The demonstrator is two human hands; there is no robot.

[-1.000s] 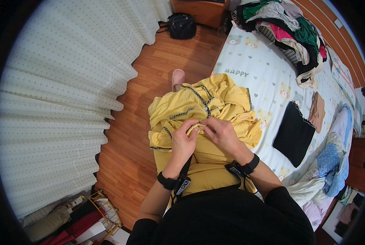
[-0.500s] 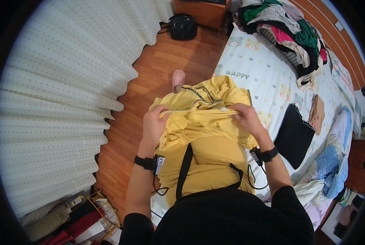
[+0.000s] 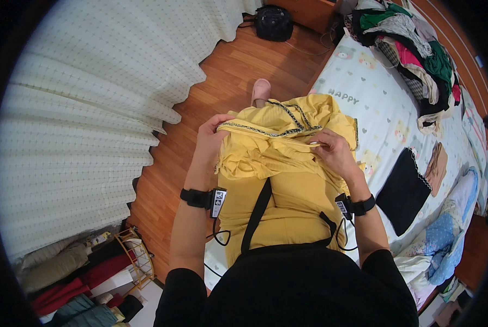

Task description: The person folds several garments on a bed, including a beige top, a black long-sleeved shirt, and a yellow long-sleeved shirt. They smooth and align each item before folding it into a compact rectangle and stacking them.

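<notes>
Across my lap lies a yellow garment (image 3: 265,158) with dark patterned trim, bunched and partly folded; its full shape cannot be made out. My left hand (image 3: 211,133) is closed on its left edge, where a trimmed strip begins. On the right, my right hand (image 3: 332,150) pinches the edge between thumb and fingers, with a small whitish spot, perhaps a button, at the fingertips. The fabric spans loosely between both hands. Beneath it are yellow trousers (image 3: 287,210) with a black strap hanging over them.
To the right is a bed with a printed sheet (image 3: 358,122), holding a folded black garment (image 3: 403,191), a tan folded cloth (image 3: 436,170), a heap of clothes (image 3: 418,54) and a blue quilt (image 3: 445,234). A curtain (image 3: 91,120) hangs left. A black bag (image 3: 274,23) sits on the floor.
My left hand has risen slightly with its edge, and the trimmed strip now shows along the front. The right hand has shifted its pinch a little lower. The whole view has swung slightly.
</notes>
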